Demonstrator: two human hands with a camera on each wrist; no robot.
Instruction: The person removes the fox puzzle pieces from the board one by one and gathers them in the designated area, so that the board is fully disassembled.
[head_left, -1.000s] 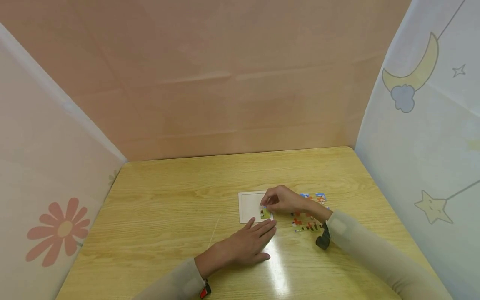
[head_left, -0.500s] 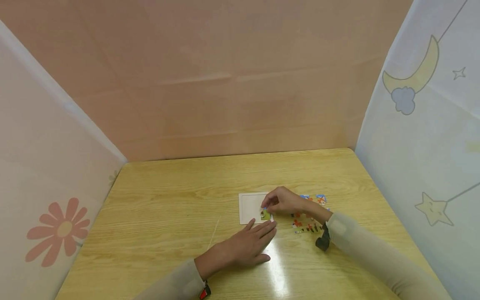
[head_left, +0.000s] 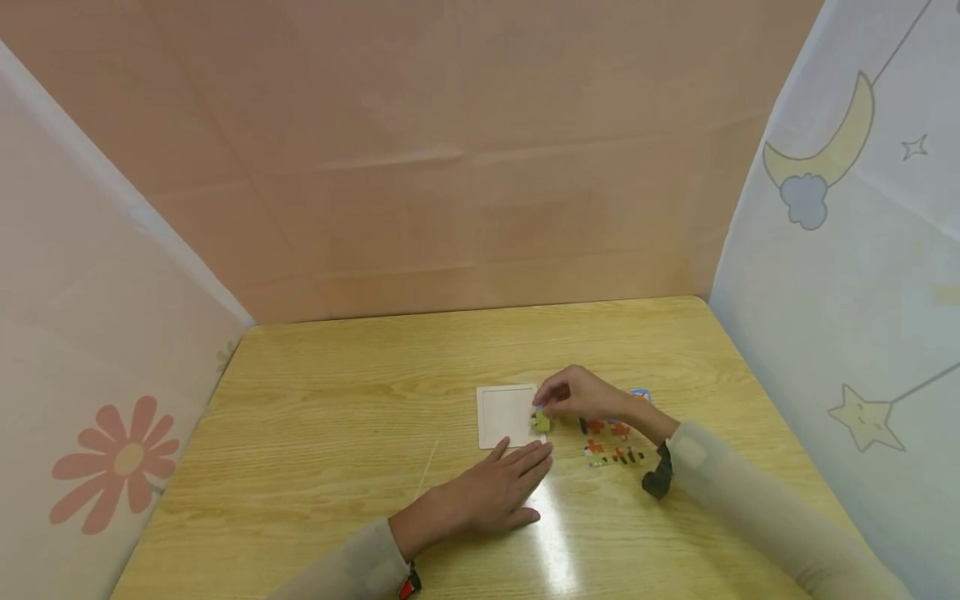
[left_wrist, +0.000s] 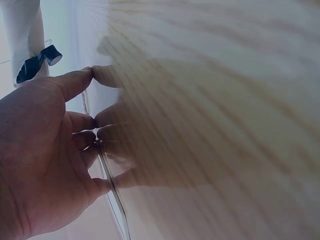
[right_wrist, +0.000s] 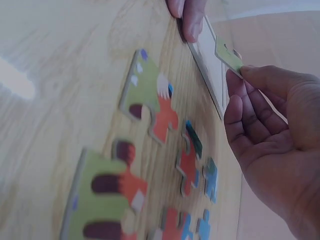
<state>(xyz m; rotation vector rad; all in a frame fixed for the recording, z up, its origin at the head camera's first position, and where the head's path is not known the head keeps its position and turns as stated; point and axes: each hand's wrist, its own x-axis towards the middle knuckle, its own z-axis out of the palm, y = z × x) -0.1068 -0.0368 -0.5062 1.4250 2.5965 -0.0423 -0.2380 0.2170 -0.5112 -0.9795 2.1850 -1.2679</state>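
My right hand [head_left: 581, 395] pinches a green jigsaw piece [head_left: 541, 422] between thumb and fingers. In the right wrist view that piece [right_wrist: 226, 54] is tilted and raised over the right side of a white puzzle tray [head_left: 504, 412]. The other fingers of this hand are bent below it. My left hand [head_left: 491, 493] lies with fairly straight fingers, their tips at the tray's near edge. In the left wrist view the left hand [left_wrist: 45, 150] touches the tabletop with its fingertips, beside the tray's edge [left_wrist: 116, 205].
Several loose jigsaw pieces [head_left: 617, 430], orange, green and blue, lie right of the tray, partly under the right forearm. Close by in the right wrist view is a green and orange piece [right_wrist: 162, 107]. Fabric walls surround the wooden table [head_left: 337, 400].
The right hand has moved a little to the right and up, lifting the green jigsaw piece from the tray's lower right corner. The left hand has stayed in place.
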